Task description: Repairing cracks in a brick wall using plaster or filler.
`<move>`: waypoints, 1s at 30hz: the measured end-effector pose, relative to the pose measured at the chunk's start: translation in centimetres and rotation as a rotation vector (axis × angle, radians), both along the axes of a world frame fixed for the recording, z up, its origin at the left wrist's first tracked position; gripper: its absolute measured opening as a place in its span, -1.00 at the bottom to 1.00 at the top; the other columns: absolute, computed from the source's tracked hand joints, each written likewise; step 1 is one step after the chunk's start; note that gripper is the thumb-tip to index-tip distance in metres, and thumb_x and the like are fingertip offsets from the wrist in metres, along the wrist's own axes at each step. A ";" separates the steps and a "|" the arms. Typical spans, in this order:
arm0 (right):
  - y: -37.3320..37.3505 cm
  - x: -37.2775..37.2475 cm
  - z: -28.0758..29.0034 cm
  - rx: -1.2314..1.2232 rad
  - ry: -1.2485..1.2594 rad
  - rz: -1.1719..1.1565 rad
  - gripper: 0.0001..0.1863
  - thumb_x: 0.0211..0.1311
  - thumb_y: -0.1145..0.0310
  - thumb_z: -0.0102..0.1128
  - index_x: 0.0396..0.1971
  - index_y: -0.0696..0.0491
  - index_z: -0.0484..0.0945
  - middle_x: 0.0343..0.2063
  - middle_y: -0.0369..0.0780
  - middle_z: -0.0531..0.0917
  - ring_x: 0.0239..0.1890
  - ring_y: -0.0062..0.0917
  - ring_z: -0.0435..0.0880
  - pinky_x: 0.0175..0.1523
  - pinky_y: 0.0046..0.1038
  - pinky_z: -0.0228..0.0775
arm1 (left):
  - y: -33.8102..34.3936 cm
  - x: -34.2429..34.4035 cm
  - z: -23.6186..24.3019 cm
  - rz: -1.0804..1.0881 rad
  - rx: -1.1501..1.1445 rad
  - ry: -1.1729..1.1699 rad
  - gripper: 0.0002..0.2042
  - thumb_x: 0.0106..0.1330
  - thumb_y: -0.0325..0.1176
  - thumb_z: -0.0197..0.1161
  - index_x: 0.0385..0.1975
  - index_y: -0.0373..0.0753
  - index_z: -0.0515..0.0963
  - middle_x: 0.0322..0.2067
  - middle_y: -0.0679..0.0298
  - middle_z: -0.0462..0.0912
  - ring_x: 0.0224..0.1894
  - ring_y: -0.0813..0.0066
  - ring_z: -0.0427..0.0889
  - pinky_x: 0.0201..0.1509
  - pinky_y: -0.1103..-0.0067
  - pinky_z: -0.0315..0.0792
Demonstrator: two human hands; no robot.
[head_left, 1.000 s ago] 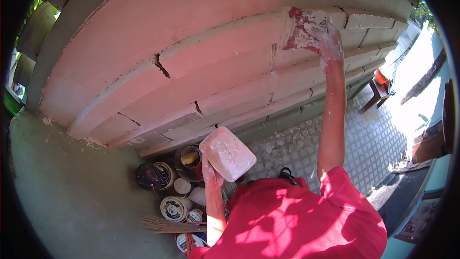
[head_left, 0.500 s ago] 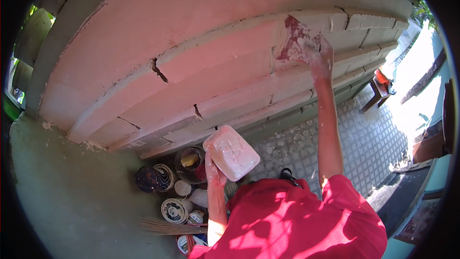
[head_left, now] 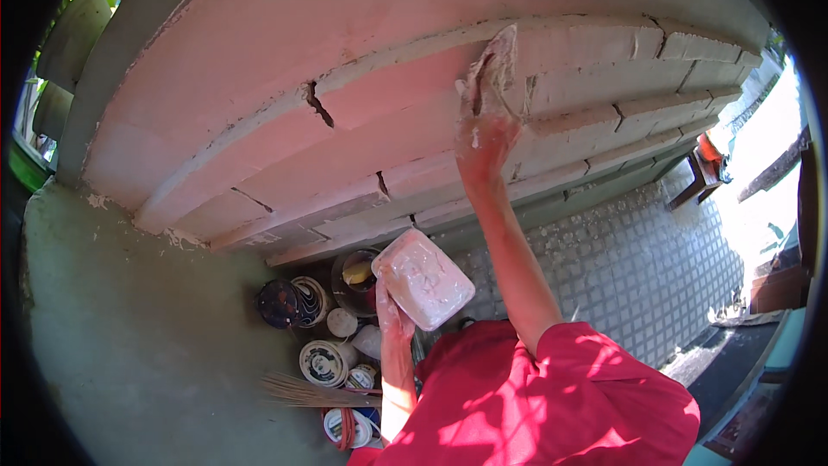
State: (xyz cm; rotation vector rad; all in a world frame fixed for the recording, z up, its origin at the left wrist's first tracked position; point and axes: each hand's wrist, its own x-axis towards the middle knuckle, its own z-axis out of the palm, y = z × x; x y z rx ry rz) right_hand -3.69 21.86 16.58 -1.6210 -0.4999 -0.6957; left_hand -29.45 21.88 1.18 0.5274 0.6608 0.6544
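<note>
A putty spreader [head_left: 492, 69], smeared with white paste, is held against the ledged wall [head_left: 405, 78] by my right hand [head_left: 486, 134], closed on it. The wall is pale pink at the left and greyer at the right, with dark cracks across its ledges. Lower down, my left hand [head_left: 391, 298] grips a rectangular tub [head_left: 427, 280] holding whitish paste, tilted toward the camera. Both hands have white smears on them.
Several paint pails [head_left: 323, 362], pots and a stiff twig broom [head_left: 306, 390] crowd the lower left beside a plain wall [head_left: 129, 328]. Tiled floor [head_left: 604, 267] runs right toward a small wooden stool [head_left: 694, 177] with an orange object on it.
My right hand and spreader have moved left along the wall, and the blade has turned to a narrower, more upright angle. The tub has shifted slightly right.
</note>
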 end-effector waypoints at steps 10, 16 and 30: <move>0.0 -5.3 -2.4 -0.007 -0.125 0.320 -0.58 0.20 0.50 0.07 0.09 0.20 0.46 -0.19 0.04 0.62 -0.25 -0.28 0.69 -0.23 -0.38 0.50 | 1.2 -1.4 -0.5 -0.055 -0.032 -0.018 -0.48 0.40 0.01 -0.07 0.23 -0.20 0.26 0.18 0.19 0.39 0.17 0.23 0.42 0.24 0.28 0.35; -6.8 0.5 -0.1 0.043 0.232 0.017 -0.61 0.31 0.36 0.00 0.09 0.18 0.47 -0.39 -0.04 0.68 -0.50 -0.45 0.63 -0.39 -0.43 0.45 | 0.6 -0.8 0.1 -0.058 -0.001 0.002 -0.47 0.40 0.01 -0.06 0.24 -0.20 0.24 0.17 0.18 0.39 0.17 0.22 0.42 0.24 0.26 0.34; -0.8 -4.8 -2.9 0.063 -0.139 0.344 -0.55 0.11 0.63 0.01 0.08 0.21 0.46 -0.02 0.05 0.56 0.08 -0.12 0.53 0.13 -0.26 0.42 | -0.1 0.4 -0.3 -0.096 0.020 -0.033 -0.49 0.42 -0.02 -0.10 0.24 -0.20 0.25 0.17 0.18 0.40 0.17 0.22 0.42 0.25 0.24 0.34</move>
